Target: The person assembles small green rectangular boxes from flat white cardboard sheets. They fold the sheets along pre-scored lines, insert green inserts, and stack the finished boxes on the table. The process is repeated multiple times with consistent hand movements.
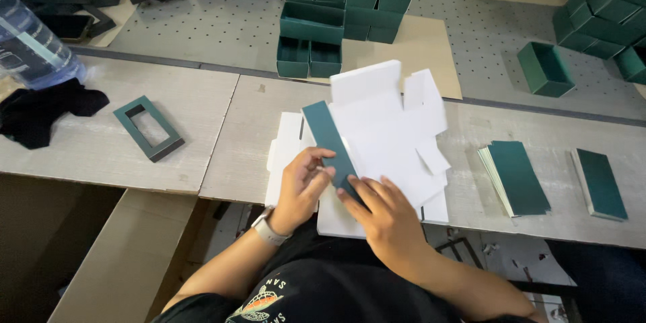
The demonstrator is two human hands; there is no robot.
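A long dark green card strip (328, 138) lies slantwise across a white die-cut cardboard blank (390, 128), which is lifted above a stack of flat white blanks (286, 155) on the grey workbench. My left hand (303, 185), with a watch on its wrist, pinches the strip's lower end with thumb and fingers. My right hand (383, 212) holds the strip's lower end together with the white blank from beneath.
Two stacks of green cards (517, 176) (601, 183) lie at the right. A green rectangular frame (149, 128) lies at the left beside a black cloth (40, 111) and a plastic bottle (30, 44). Green open boxes (311, 23) (545, 68) are piled behind.
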